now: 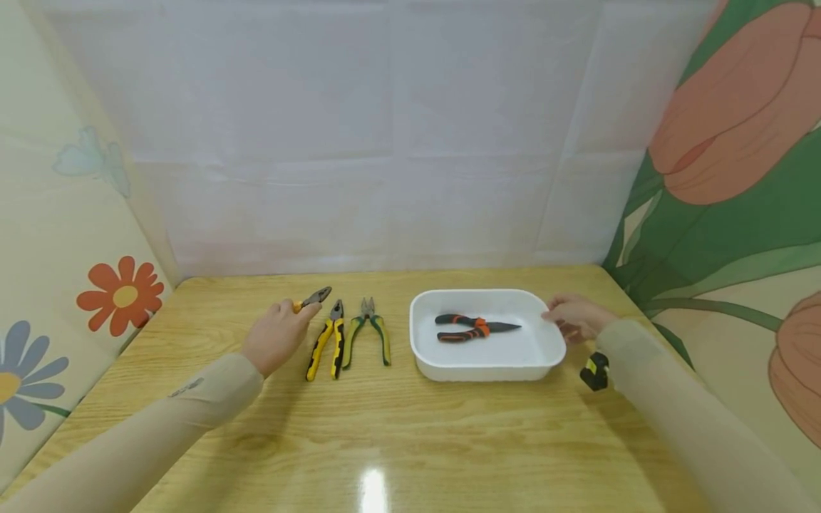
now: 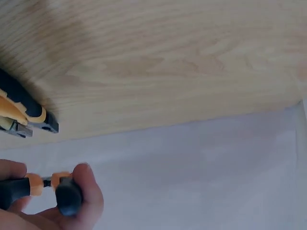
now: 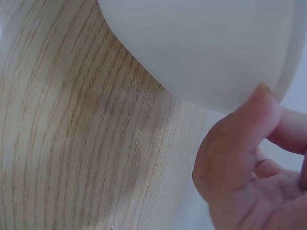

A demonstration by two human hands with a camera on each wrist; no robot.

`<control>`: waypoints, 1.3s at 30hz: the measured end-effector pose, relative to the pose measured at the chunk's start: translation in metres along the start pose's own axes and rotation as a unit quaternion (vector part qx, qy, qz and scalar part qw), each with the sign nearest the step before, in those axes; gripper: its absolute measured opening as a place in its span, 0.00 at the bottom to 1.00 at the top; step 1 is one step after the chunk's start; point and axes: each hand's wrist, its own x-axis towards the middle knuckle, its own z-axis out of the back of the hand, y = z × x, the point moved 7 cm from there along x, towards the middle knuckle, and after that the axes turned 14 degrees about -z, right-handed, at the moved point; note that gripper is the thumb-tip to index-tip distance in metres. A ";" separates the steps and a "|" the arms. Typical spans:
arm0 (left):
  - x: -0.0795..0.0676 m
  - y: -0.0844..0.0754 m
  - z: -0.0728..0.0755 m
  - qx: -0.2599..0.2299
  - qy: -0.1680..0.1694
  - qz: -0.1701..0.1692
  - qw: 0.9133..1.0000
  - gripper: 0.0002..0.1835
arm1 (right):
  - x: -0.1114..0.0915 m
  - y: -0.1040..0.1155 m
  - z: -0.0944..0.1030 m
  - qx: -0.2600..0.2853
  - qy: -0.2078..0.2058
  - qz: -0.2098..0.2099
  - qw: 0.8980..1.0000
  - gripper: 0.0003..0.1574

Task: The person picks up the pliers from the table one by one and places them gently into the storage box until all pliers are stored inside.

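Note:
My left hand (image 1: pixel 277 335) grips a pair of pliers (image 1: pixel 318 295), whose dark jaws point away to the upper right. In the left wrist view, fingers and thumb curl round the black and orange handles (image 2: pixel 69 196). Just right of that hand lie yellow-and-black pliers (image 1: pixel 327 342), and beside them green-handled pliers (image 1: pixel 368 331) with spread handles. My right hand (image 1: pixel 579 315) pinches the right rim of a white plastic basin (image 1: pixel 487 372); the right wrist view shows the thumb against its wall (image 3: pixel 201 52). Inside the basin are long-nose pliers (image 1: pixel 477 328) with black and orange handles.
A small black and yellow-green object (image 1: pixel 595 371) sits beneath the right wrist; its kind is unclear. The wooden table (image 1: pixel 398 442) meets a white cloth backdrop (image 1: pixel 385 178) at the back. Flower-printed panels (image 1: pixel 725 285) flank both sides.

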 end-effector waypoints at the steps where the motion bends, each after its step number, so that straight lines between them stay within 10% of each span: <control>1: 0.001 0.000 0.001 0.001 0.000 -0.001 1.000 0.20 | 0.000 0.000 0.000 0.001 0.001 0.000 1.000 0.08; 39: 0.043 -0.028 0.023 0.042 -0.004 -0.078 0.996 0.23 | -0.003 0.002 -0.001 -0.005 0.006 -0.001 1.000 0.10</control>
